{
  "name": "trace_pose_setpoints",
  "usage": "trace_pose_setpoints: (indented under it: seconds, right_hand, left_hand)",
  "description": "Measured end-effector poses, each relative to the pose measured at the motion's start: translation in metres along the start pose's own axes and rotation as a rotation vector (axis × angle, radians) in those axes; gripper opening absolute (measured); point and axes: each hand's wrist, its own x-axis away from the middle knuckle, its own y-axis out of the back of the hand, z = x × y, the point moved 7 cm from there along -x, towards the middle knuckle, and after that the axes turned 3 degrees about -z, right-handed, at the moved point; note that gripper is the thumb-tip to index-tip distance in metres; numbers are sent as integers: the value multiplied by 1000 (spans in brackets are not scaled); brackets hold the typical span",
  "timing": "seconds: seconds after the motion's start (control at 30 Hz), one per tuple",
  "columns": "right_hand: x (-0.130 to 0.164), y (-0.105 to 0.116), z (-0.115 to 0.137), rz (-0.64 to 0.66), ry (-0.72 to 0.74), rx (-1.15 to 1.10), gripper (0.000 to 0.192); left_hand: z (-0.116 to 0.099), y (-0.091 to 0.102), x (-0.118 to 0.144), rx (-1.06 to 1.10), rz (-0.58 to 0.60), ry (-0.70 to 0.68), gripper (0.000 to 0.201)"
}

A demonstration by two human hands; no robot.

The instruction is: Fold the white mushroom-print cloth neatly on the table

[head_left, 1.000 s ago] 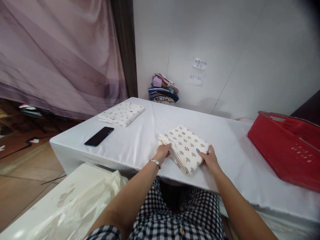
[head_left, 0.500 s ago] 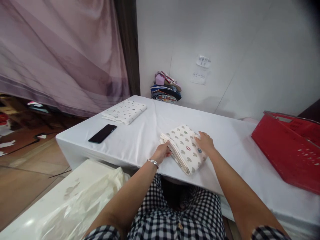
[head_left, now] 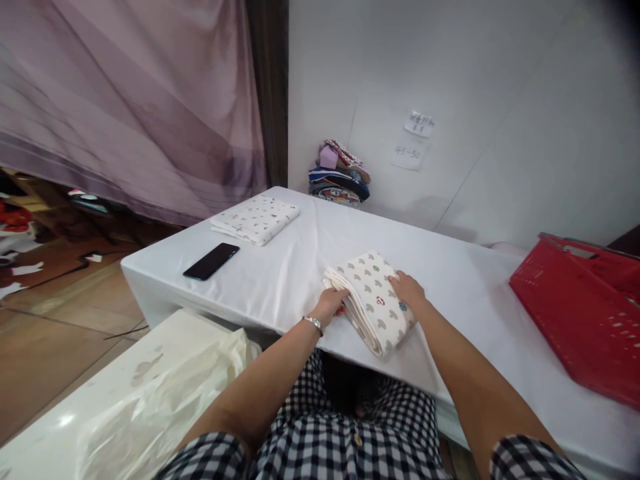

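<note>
Over on the right, a slotted red basket [head_left: 560, 313], contents hard to make out! Near centre on the smooth white-covered table [head_left: 280, 277], a soft, mushroom-print folded cloth [head_left: 373, 293], thickly layered. Left hand [head_left: 329, 307] pinches its left edge; right hand [head_left: 409, 291], loosely curved, touches the right, grip unclear.

Your view is slightly soft and evenly lit, with a glare spot on the white bench [head_left: 113, 373], faint shadow on the wall [head_left: 475, 100] and a darkened top-right corner.
</note>
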Motion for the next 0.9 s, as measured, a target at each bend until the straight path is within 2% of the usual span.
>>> trace_pose_setpoints:
  seconds: [0.1, 0.23, 0.43, 0.6, 0.73, 0.9]
  right_hand:
    - [-3, 0, -1, 36, -5, 10, 55]
    - [-2, -2, -4, 9, -16, 38, 55]
    - [-2, -5, -4, -6, -4, 39, 55]
    - [-3, -4, -3, -19, -3, 49, 55]
    - [-2, -4, -1, -12, 3, 48, 55]
    - [-2, -5, -2, 2, -9, 48, 55]
  left_hand:
    - [-3, 3, -3, -55, -36, -37, 11]
    - [-5, 11, -5, -86, -55, -78, 13]
    - [-1, 12, -2, -36, 13, -32, 12]
    - [-1, 10, 4, 55, 62, 22, 20]
    - [-3, 9, 5, 65, 61, 18, 25]
    - [-3, 8, 3, 32, 40, 18, 19]
